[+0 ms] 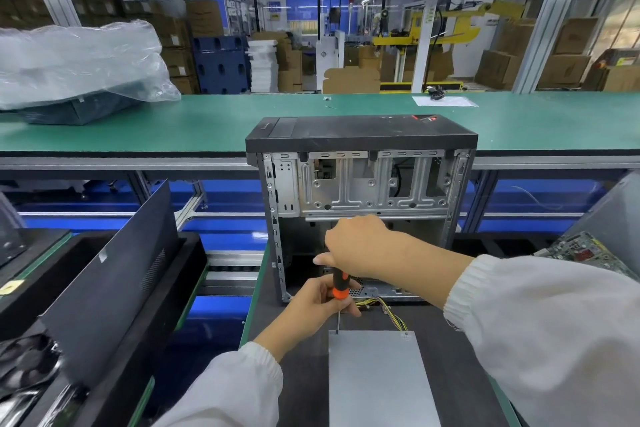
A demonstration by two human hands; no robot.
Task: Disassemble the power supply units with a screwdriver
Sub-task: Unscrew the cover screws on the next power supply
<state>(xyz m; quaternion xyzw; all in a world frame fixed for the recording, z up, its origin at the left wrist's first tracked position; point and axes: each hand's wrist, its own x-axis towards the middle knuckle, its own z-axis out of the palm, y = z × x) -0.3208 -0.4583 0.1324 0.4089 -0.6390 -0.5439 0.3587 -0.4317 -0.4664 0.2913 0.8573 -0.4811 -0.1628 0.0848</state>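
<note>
A grey metal power supply unit lies flat on the dark mat in front of me, with yellow and black wires running from its far edge. A screwdriver with an orange and black handle stands upright, its tip on the unit's far left corner. My right hand grips the top of the handle from above. My left hand pinches the handle's lower part and the shaft. Behind them stands an open, emptied computer case.
A black side panel leans at the left, beside trays holding fans. A circuit board lies at the right. A green conveyor bench runs behind, with a plastic-wrapped case at its left.
</note>
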